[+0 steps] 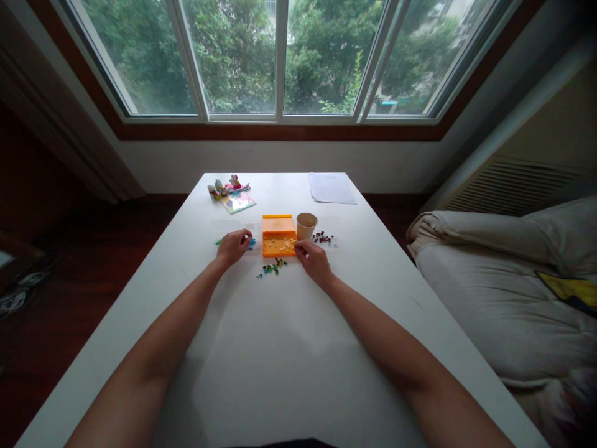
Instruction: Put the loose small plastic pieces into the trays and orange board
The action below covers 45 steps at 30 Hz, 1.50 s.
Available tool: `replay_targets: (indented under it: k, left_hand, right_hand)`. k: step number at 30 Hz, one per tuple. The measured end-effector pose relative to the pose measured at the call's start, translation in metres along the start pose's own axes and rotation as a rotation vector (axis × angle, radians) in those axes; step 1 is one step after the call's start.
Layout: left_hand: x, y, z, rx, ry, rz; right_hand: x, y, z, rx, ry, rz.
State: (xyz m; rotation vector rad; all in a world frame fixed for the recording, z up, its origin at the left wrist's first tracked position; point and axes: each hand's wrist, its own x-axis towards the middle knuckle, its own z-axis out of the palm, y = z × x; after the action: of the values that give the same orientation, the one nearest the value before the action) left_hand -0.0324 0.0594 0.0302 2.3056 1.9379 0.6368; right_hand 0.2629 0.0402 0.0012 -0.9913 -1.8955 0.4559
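Pieces [286, 244] in orange tray [278, 224] seem mid-picking, precision needed next: right hand [316, 261] at its edge, left hand [232, 247] leftward, grips nearly pinched, any hold unclear

No text, label, brand, number or sign can be read; the thin white paper sheets [332, 188] at the far right of the white rectangular table [289, 373] are too faint and small for any writing to be made out; the flat pastel-coloured card [239, 202] at the far left shows patches of colour, its print too small to read; on the orange plastic tray [273, 251] and the light-brown paper cup [306, 221] beside it, likewise, no lettering can be made out.
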Motion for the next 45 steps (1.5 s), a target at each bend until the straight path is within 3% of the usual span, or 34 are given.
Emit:
replay_targets:
  k: [8,12,18,25,32,37,40,45]
  left_hand:
    - [-0.02,0.041,0.021,-0.127,-0.022,0.149]
    - [-0.036,0.053,0.029,-0.125,0.007,0.174]
    - [-0.044,0.056,0.03,-0.065,0.0,0.154]
    - [-0.045,0.054,0.028,-0.035,0.018,0.129]
    - [-0.044,0.055,0.028,-0.023,0.012,0.215]
    - [-0.042,0.06,0.031,-0.016,-0.078,0.337]
    - [-0.04,0.061,0.031,-0.03,-0.119,0.339]
    - [-0.037,0.058,0.028,-0.046,-0.165,0.307]
  right_hand:
    - [0.002,0.0,-0.005,-0.045,0.084,0.002]
    - [0.004,0.001,-0.01,-0.089,0.208,0.04]
    - [0.011,0.014,-0.026,-0.139,0.424,0.143]
    - [0.016,0.037,-0.038,-0.226,0.522,0.281]
    - [0.01,0.022,-0.027,-0.181,0.452,0.194]
    - [0.003,0.009,-0.014,-0.165,0.28,0.11]
    - [0.001,0.006,-0.01,-0.148,0.192,0.059]
    - [0.001,0.006,-0.011,-0.138,0.162,0.052]
